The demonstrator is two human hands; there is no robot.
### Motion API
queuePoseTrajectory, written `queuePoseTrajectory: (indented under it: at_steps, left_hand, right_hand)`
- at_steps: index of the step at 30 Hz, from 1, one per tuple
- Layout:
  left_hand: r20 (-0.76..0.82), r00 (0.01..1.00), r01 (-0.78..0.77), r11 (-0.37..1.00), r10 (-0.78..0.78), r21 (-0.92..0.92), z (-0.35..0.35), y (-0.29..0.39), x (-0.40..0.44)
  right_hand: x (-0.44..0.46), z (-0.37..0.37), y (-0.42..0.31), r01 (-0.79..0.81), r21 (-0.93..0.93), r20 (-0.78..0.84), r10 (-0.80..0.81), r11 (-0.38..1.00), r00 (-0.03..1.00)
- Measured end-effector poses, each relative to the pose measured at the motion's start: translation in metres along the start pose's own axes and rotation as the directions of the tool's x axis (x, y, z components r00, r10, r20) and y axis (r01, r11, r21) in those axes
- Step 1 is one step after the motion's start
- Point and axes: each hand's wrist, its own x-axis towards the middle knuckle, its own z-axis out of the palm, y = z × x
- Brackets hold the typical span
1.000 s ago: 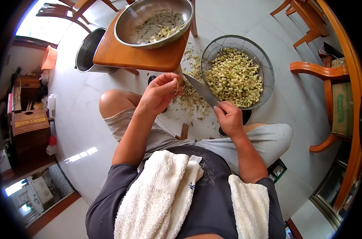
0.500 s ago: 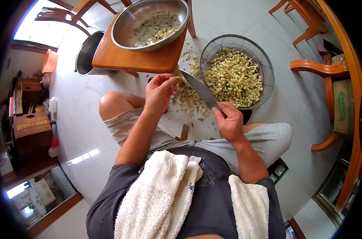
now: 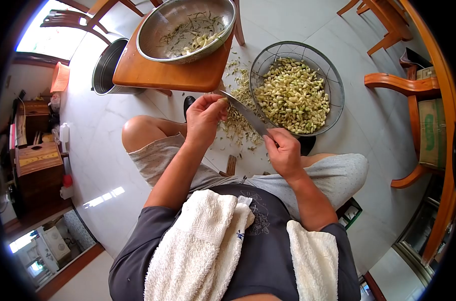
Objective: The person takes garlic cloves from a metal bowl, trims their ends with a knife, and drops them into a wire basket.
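My right hand (image 3: 285, 153) is closed round the handle of a knife (image 3: 248, 113), its long grey blade slanting up and left. At the blade's tip end, my left hand (image 3: 205, 119) pinches a small pale-green piece, mostly hidden by the fingers; it looks like one of the bulbs. Beyond the knife to the right, a wire-mesh basket (image 3: 343, 95) on the floor holds a heap of small pale yellow-green bulbs (image 3: 293, 95). Loose trimmings (image 3: 243, 128) lie scattered on the floor beneath the blade.
A metal colander (image 3: 153, 42) with a few pale bulbs and thin dark strands stands on a wooden chair seat (image 3: 158, 75) ahead. Left of it is a metal bucket (image 3: 102, 75). Wooden chairs (image 3: 411, 85) stand at right. White towels (image 3: 198, 241) hang over my shirt.
My left hand has shifted slightly right and down, and its piece now sits closer against the blade near the tip. The right hand keeps hold of the knife, moved slightly left.
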Motion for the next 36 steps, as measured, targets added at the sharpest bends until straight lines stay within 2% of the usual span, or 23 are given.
queuePoseTrajectory:
  at_steps: [1,4,7,8,10,13,15,18,19,21,23,27,28,29,31,34,35,36]
  left_hand:
    - [0.002,1.000,0.004,1.000,-0.004,-0.024,0.000,0.001,0.000]
    - [0.039,0.999,0.028,0.992,-0.024,-0.122,0.004,0.008,-0.002]
    - [0.085,0.994,0.077,0.981,-0.062,-0.178,0.003,0.009,0.005]
    - [0.103,0.990,0.110,0.977,-0.092,-0.184,0.003,0.006,0.006]
    - [0.110,0.984,0.146,0.989,-0.143,-0.024,0.014,0.004,0.012]
    - [0.146,0.973,0.133,0.951,-0.179,0.277,0.042,-0.005,0.035]
    - [0.192,0.949,0.142,0.884,-0.249,0.446,0.070,-0.010,0.052]
    - [0.244,0.919,0.059,0.718,-0.311,0.694,0.110,-0.019,0.068]
    - [0.301,0.917,-0.054,0.666,-0.262,0.744,0.113,-0.014,0.069]
    - [0.416,0.894,-0.277,0.523,-0.169,0.806,0.115,0.006,0.068]
    - [0.400,0.910,-0.284,0.544,-0.106,0.789,0.113,0.052,0.065]
    - [0.279,0.944,-0.326,0.625,0.177,0.709,0.073,0.137,0.093]
    - [0.286,0.932,-0.363,0.531,0.224,0.766,0.055,0.156,0.114]
    - [0.240,0.939,-0.339,0.544,0.248,0.767,0.039,0.169,0.135]
    - [0.149,0.968,-0.227,0.445,0.203,0.866,0.013,0.187,0.173]
    - [0.220,0.974,-0.226,0.211,0.050,0.951,-0.016,0.187,0.212]
    - [0.222,0.975,-0.224,0.197,0.033,0.955,-0.020,0.178,0.221]
    - [0.166,0.985,-0.159,0.124,-0.042,0.979,-0.017,0.174,0.225]
  right_hand:
    - [0.000,0.003,0.005,0.004,-0.027,-0.002,-0.004,1.000,1.000]
    - [-0.001,0.005,0.028,-0.104,-0.290,0.157,0.155,0.951,0.975]
    - [0.002,-0.002,0.029,-0.243,-0.254,0.178,0.292,0.936,0.940]
    - [0.001,-0.004,0.030,-0.223,-0.328,0.232,0.308,0.918,0.923]
    - [-0.001,-0.003,0.032,-0.190,-0.465,0.317,0.364,0.864,0.876]
    - [-0.012,0.009,0.042,-0.058,-0.503,0.426,0.306,0.862,0.851]
    - [-0.017,0.015,0.044,-0.078,-0.471,0.463,0.321,0.879,0.826]
    - [-0.013,0.014,0.041,-0.069,-0.472,0.510,0.336,0.879,0.792]
    - [-0.011,0.013,0.041,-0.059,-0.480,0.525,0.341,0.875,0.780]
    - [-0.015,0.010,0.052,-0.071,-0.478,0.487,0.332,0.875,0.808]
    - [-0.020,0.012,0.062,-0.042,-0.404,0.440,0.234,0.914,0.867]
    - [-0.016,0.002,0.047,-0.103,-0.401,0.464,0.299,0.910,0.834]
    - [-0.016,0.002,0.045,-0.109,-0.396,0.477,0.306,0.912,0.824]
    - [-0.015,0.002,0.043,-0.119,-0.416,0.483,0.330,0.902,0.811]
    - [-0.011,0.004,0.042,-0.060,-0.434,0.533,0.310,0.899,0.787]
    - [-0.005,0.011,0.043,-0.046,-0.453,0.603,0.344,0.890,0.719]
    - [-0.004,0.013,0.044,-0.048,-0.440,0.597,0.333,0.896,0.730]
    - [-0.004,0.015,0.045,-0.054,-0.427,0.592,0.324,0.903,0.738]
